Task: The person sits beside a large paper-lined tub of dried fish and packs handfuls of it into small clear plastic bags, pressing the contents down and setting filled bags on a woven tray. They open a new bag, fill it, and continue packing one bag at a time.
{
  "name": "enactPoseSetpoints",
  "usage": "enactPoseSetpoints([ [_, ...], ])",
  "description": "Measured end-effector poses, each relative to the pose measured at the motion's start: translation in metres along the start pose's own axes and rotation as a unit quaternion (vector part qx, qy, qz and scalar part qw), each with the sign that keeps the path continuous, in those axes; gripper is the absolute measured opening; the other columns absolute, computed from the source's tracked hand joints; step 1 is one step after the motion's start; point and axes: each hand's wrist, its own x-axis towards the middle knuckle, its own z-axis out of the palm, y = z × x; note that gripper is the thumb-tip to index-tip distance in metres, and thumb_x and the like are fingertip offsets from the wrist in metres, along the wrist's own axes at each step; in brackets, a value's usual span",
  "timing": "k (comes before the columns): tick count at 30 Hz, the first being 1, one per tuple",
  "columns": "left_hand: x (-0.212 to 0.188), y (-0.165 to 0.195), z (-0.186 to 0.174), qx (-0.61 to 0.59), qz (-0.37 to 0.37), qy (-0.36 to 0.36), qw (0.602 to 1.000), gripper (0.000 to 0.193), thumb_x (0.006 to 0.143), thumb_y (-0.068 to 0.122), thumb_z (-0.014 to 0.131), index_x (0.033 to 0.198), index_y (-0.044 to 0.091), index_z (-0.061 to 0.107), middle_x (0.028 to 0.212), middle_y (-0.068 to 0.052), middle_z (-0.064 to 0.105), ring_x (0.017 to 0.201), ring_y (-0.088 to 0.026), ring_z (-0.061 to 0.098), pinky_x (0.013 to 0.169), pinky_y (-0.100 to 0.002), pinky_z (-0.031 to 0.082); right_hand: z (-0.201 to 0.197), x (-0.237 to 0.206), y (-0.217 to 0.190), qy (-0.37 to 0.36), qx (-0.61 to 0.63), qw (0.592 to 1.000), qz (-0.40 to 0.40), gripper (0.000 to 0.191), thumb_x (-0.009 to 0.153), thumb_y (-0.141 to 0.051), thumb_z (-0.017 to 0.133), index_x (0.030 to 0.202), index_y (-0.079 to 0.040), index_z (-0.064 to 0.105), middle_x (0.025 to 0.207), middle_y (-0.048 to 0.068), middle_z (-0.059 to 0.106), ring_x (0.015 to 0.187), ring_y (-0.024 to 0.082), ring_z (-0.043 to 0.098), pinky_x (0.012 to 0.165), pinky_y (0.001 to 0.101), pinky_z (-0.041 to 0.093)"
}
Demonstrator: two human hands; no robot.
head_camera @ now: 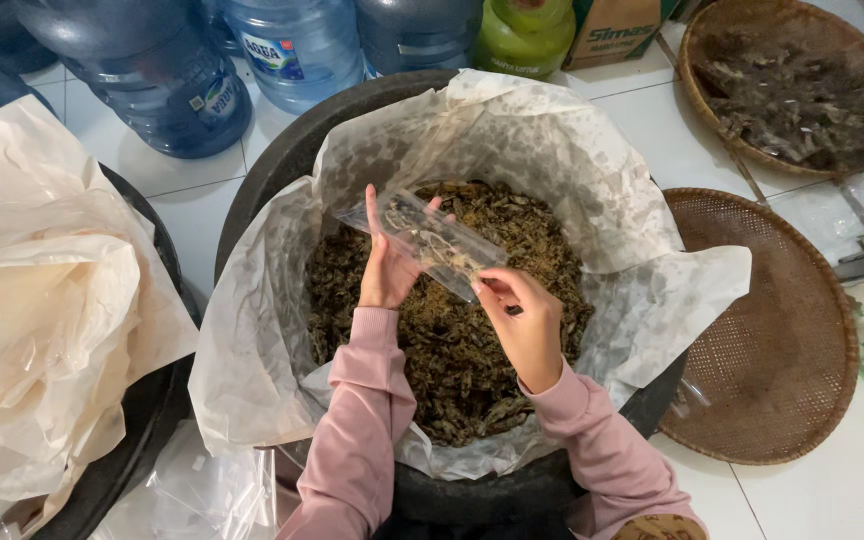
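A small clear plastic bag (430, 240) with a few dried pieces inside is held flat over a big black tub (272, 170). My left hand (389, 268) supports the bag's left end from underneath. My right hand (522, 322) pinches the bag's right end. White paper (592, 170) lines the tub, which is filled with dark brown dried food pieces (452, 350). Both arms wear pink sleeves.
Another black tub with crumpled plastic sheeting (42, 290) stands at the left. Several blue water jugs (167, 85) and a green container (524, 35) line the back. Two round woven trays (767, 330) (792, 85) lie on the white tiled floor at the right. Clear plastic bags (202, 490) lie near my left elbow.
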Motion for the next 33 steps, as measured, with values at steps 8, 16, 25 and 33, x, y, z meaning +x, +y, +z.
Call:
enactPoseSetpoints([
  [8, 0.0, 0.005, 0.001, -0.042, -0.001, -0.024, 0.999, 0.114, 0.088, 0.053, 0.08, 0.16, 0.056, -0.009, 0.17, -0.032, 0.017, 0.151, -0.055, 0.033, 0.109, -0.077, 0.043, 0.018, 0.006, 0.028, -0.124, 0.254, 0.951, 0.122, 0.024, 0.099, -0.007, 0.072, 0.122, 0.0, 0.074, 0.104, 0.01, 0.076, 0.087, 0.013, 0.074, 0.075, 0.025, 0.06],
  [16, -0.003, 0.008, 0.007, -0.102, 0.029, 0.025, 0.994, 0.097, 0.091, 0.068, 0.06, 0.165, 0.05, 0.0, 0.171, -0.022, 0.021, 0.152, -0.052, 0.034, 0.109, -0.079, 0.039, 0.03, -0.001, 0.013, -0.077, -0.084, 0.981, -0.155, 0.03, 0.094, -0.003, 0.073, 0.123, 0.002, 0.07, 0.106, 0.016, 0.074, 0.09, 0.028, 0.073, 0.077, 0.0338, 0.058],
  [25, -0.002, 0.005, 0.002, -0.125, 0.04, 0.077, 0.988, 0.085, 0.097, 0.068, 0.049, 0.166, 0.047, 0.005, 0.167, -0.021, 0.029, 0.146, -0.049, 0.041, 0.11, -0.073, 0.042, 0.043, -0.01, 0.036, 0.025, 0.02, 0.998, -0.056, 0.023, 0.099, 0.001, 0.069, 0.122, 0.0, 0.071, 0.101, 0.015, 0.077, 0.085, 0.019, 0.079, 0.067, 0.0295, 0.061],
  [33, 0.0, 0.0, 0.001, -0.087, 0.025, 0.071, 0.993, 0.087, 0.097, 0.068, 0.049, 0.167, 0.044, 0.004, 0.165, -0.022, 0.032, 0.141, -0.052, 0.045, 0.107, -0.067, 0.048, 0.08, -0.006, 0.051, -0.027, 0.213, 0.971, 0.103, 0.028, 0.103, -0.009, 0.068, 0.125, 0.008, 0.069, 0.111, 0.016, 0.079, 0.097, 0.021, 0.076, 0.084, 0.0294, 0.063],
])
